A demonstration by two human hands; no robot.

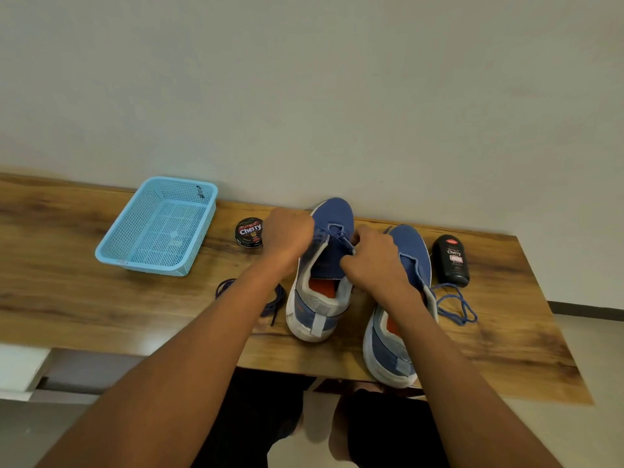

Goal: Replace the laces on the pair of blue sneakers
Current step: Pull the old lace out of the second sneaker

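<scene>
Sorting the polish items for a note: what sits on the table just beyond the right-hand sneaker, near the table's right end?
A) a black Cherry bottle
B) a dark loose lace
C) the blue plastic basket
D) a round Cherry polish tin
A: the black Cherry bottle lies right of the right-hand sneaker, while the tin, basket and dark loose lace are all left of the shoes.

The left hand (pixel 288 236) and right hand (pixel 373 258) cover their own fingertips and the blue lace (pixel 337 233) between them. A forearm hides part of the dark lace coil (pixel 226 287). The small print on the black polish bottle (pixel 452 260) is unreadable.
</scene>
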